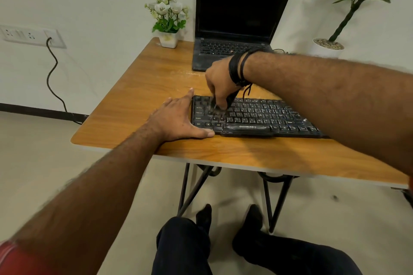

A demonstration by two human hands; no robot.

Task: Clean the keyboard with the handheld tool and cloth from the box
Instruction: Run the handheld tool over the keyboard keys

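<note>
The left hand (178, 118) lies flat, fingers released, against the black keyboard (257, 116) at the table's (138, 87) six o'clock, while the right hand (220, 83) grasps a dark handheld tool (230, 98) over the keys.

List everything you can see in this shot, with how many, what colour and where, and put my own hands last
keyboard: one, black, near edge of the table, dusty
cleaning tool: one, dark, over the keyboard's left keys; type unclear
laptop: one, black, open, screen dark, far side of the table
table: one, wooden top, dark metal legs
flower pot: one, white pot with white flowers, far left corner of the table
potted plant: one, green in a white pot, far right
socket panel: one, white, on the left wall
cable: one, black, hanging from the panel
wristbands: black, on the right wrist
left hand: flat against the keyboard's left end
right hand: grips the tool
</note>
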